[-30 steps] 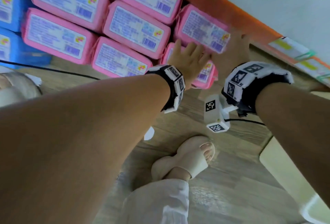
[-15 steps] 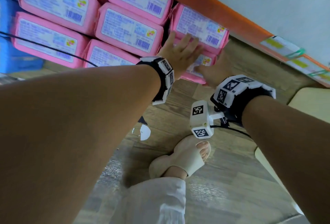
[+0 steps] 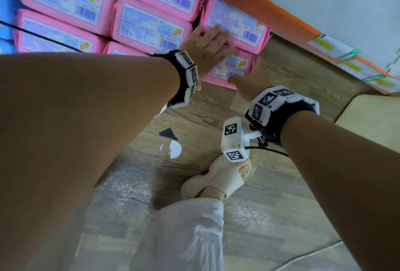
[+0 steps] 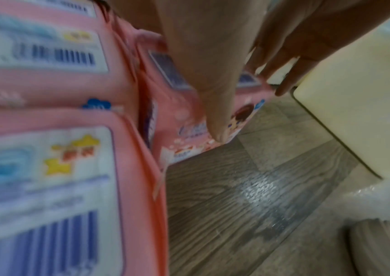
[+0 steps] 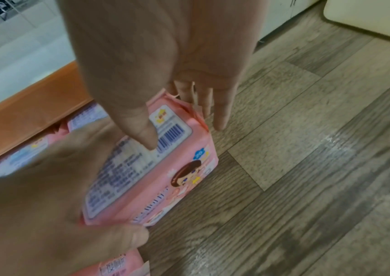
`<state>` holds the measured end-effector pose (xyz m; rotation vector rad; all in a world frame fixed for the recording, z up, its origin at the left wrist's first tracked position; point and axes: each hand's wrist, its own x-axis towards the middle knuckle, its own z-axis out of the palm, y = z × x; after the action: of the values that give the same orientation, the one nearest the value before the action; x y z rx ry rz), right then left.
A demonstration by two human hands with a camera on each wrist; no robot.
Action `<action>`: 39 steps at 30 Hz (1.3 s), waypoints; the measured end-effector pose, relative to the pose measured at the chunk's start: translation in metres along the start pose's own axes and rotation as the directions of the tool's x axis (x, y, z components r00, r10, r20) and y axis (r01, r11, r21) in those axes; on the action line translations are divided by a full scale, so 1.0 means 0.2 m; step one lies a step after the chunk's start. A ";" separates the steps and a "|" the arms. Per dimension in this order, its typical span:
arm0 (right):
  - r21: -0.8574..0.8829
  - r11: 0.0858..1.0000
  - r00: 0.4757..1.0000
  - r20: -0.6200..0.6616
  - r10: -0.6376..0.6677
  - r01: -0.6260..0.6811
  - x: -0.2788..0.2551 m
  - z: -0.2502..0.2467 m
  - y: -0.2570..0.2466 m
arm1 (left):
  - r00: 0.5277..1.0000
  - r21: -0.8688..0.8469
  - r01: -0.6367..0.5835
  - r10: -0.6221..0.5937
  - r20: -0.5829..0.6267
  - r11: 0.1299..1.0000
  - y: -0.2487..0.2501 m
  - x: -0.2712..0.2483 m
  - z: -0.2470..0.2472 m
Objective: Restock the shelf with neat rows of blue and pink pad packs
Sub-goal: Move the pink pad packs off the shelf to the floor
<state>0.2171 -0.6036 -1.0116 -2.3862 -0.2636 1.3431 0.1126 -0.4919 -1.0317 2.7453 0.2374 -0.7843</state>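
Step in hand: seating the last soft pink plastic pad pack [image 3: 232, 66], centre frame at the row's right end; left hand [image 3: 205, 43] flat on it, right hand [image 3: 252, 78] cupping its end; next, judged: push flush.

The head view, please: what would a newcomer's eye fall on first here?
First, the wall of pink packs stacked under the orange shelf edge, with blue packs at far left. Next, both hands at the row's right end: the left hand lies flat on the end pack, and the right hand holds its outer end.
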 end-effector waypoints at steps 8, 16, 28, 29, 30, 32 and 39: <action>-0.118 0.992 0.999 -0.026 0.033 -0.036 -0.35 -0.07 -0.11 | 0.971 -0.058 0.142 -0.128 0.202 0.988 -0.04 -0.42 -0.26; 0.022 0.999 1.000 -0.001 0.025 -0.025 -1.05 -0.10 -0.47 | 0.913 -0.253 0.202 -0.089 0.397 0.946 0.05 -1.12 -0.69; 0.052 0.949 0.949 -0.068 -0.308 0.312 -2.31 -0.61 -1.67 | 0.964 -0.489 0.248 -0.263 0.038 0.836 -0.17 -2.11 -2.18; 0.038 0.932 0.931 -0.088 -0.355 0.359 -2.41 -0.68 -1.81 | 0.965 -0.478 0.219 -0.263 -0.024 0.850 -0.20 -2.19 -2.34; 0.033 0.909 0.906 -0.110 -0.409 0.415 -2.50 -0.75 -1.95 | 0.962 -0.455 0.189 -0.258 -0.093 0.870 -0.24 -2.26 -2.50; 0.013 0.838 0.825 -0.180 -0.535 0.546 -2.66 -0.88 -2.20 | 0.942 -0.406 0.123 -0.235 -0.238 0.905 -0.32 -2.38 -2.78; -0.053 0.565 0.488 -0.441 -0.753 0.824 -3.01 -1.29 -2.83 | 0.723 -0.378 -0.047 -0.230 -0.651 0.924 -0.44 -2.62 -3.54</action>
<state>0.1365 -0.3605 -0.1854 -1.8887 -0.9535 0.3645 0.0005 -0.2344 -0.1915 2.5268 0.6074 0.3035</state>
